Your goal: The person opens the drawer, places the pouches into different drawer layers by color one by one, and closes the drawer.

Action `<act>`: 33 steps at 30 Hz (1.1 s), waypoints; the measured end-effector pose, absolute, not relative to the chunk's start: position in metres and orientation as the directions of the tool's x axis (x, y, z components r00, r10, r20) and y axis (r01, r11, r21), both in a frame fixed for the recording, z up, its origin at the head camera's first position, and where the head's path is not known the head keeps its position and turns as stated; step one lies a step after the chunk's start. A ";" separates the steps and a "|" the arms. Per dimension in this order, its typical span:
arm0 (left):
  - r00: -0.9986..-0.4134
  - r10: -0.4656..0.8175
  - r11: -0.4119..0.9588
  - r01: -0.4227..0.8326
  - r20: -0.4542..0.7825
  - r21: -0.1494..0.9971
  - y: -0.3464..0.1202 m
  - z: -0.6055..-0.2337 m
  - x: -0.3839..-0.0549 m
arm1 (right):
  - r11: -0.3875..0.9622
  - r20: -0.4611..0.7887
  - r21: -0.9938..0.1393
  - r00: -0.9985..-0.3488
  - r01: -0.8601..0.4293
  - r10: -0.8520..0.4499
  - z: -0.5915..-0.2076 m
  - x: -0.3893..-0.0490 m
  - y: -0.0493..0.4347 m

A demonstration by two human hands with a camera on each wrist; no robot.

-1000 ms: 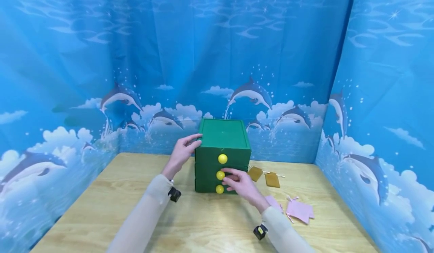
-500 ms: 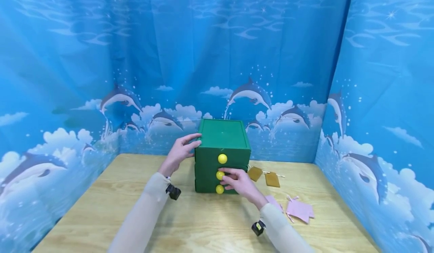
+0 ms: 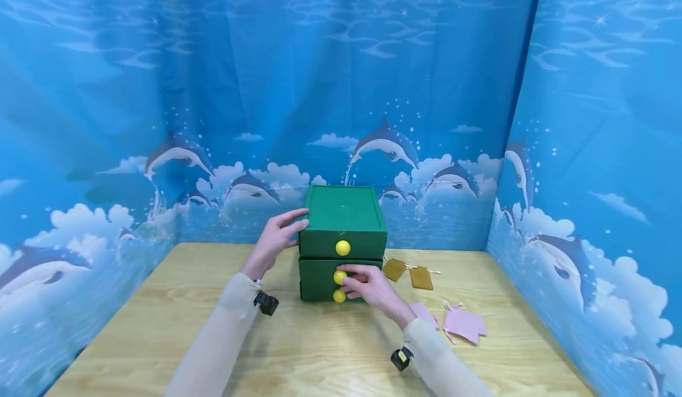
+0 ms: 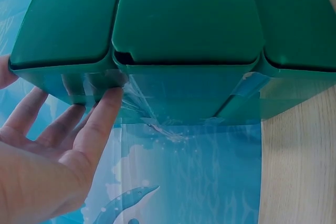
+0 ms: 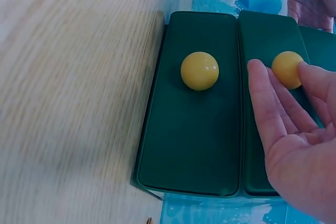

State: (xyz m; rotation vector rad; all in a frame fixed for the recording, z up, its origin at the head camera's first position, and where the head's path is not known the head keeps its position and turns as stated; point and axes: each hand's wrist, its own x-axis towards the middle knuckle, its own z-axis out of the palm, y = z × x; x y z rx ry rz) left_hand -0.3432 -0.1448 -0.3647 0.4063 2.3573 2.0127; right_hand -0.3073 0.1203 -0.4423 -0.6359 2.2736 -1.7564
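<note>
A green cabinet point(image 3: 346, 207) with three drawers stands on the table, each drawer front bearing a round yellow knob. My right hand point(image 3: 371, 290) pinches the middle knob point(image 5: 286, 69) between thumb and fingers. The middle drawer point(image 4: 186, 19) sticks out slightly beyond the top and bottom ones. On the cabinet's left, my left hand point(image 3: 272, 243) rests against the upper side wall and top edge, its fingers mostly straight. Below my right hand is the bottom drawer's knob point(image 5: 199, 71); above it is the top drawer's knob point(image 3: 343, 248).
Two brown drawstring pouches point(image 3: 421, 278) lie right of the cabinet. Pink drawstring pouches point(image 3: 465, 325) lie nearer, beside my right forearm. The wooden table point(image 3: 181, 320) is backed by blue dolphin-print curtains point(image 3: 266, 89).
The middle drawer has come slightly forward, out of line with the others, as my right hand holds its knob. My left hand stays on the cabinet. The head view has shifted a little.
</note>
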 end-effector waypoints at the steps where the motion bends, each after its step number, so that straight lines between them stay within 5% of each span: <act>1: -0.966 0.211 0.137 0.181 0.150 0.974 -0.145 -0.362 -0.340 | 0.203 0.099 -0.956 -0.886 -0.211 -0.453 -0.442 -0.306 0.120; 19: -0.969 0.223 0.144 0.143 0.109 0.979 -0.142 -0.343 -0.314 | 0.219 0.088 -0.952 -0.876 -0.214 -0.474 -0.443 -0.286 0.120; 33: -0.970 0.203 0.139 0.161 0.131 0.977 -0.144 -0.363 -0.341 | 0.243 0.100 -0.940 -0.874 -0.240 -0.476 -0.437 -0.273 0.124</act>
